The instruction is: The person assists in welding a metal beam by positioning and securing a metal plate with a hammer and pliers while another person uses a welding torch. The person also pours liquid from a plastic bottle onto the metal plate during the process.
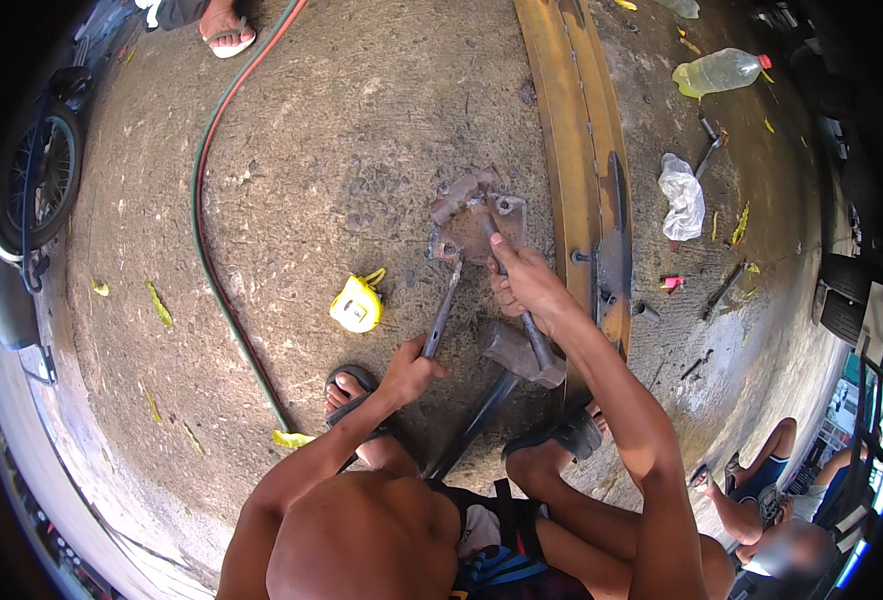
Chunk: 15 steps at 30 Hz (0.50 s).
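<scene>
My left hand is closed around a grey metal bar. The bar's narrower tip meets the near edge of a rusty steel plate, which has holes and a lumpy piece along its far side. With my right hand I grip a dark steel rod. One end of it lies over the plate, and the other comes down by a sledgehammer head. The sledgehammer's dark handle runs back between my feet. Whether the rod touches the hammer head, I cannot tell.
A yellow tape measure lies left of the plate. Further left, a red and green hose curves along the concrete. Right of the plate runs a long rusty steel beam; beyond are a plastic bottle and a clear bag. Other people sit nearby.
</scene>
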Tool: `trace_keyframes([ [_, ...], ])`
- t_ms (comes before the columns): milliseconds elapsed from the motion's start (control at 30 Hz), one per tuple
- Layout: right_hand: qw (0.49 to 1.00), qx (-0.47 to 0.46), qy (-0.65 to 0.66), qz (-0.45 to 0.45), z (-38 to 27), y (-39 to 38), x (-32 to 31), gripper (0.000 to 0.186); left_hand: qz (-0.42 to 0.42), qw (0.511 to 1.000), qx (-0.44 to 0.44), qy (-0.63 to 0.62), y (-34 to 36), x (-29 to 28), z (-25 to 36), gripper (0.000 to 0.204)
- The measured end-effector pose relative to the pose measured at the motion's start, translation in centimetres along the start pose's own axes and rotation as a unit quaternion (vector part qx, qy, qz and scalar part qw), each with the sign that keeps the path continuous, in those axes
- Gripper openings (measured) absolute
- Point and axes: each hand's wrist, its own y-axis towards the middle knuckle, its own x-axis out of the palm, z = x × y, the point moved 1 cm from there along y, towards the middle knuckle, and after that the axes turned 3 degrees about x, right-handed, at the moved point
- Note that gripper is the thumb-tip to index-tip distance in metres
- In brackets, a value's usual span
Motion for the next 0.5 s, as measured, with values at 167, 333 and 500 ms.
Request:
trace_keyframes([
  [167, 0.944, -0.271, -0.099, 0.157, -0.7, -1.0, -0.9, 0.05, -0.029, 0.999, -0.02, 0.023, -0.6, -0.7, 2.5, 0.039],
  [333, 0.827, -0.408, -0.273, 0.274, -2.8, -0.3, -0.3, 0.055, -0.008, 0.998, -0.034, -0.046, -2.6, -0.5, 6.4, 0.04],
  [500, 0.723, -0.369, -0.551, 0.191, -4.1, 4.2, -2.8, 0.046, -0.007, 0.998, -0.004, -0.068, -2.0, -0.6, 4.6, 0.039],
])
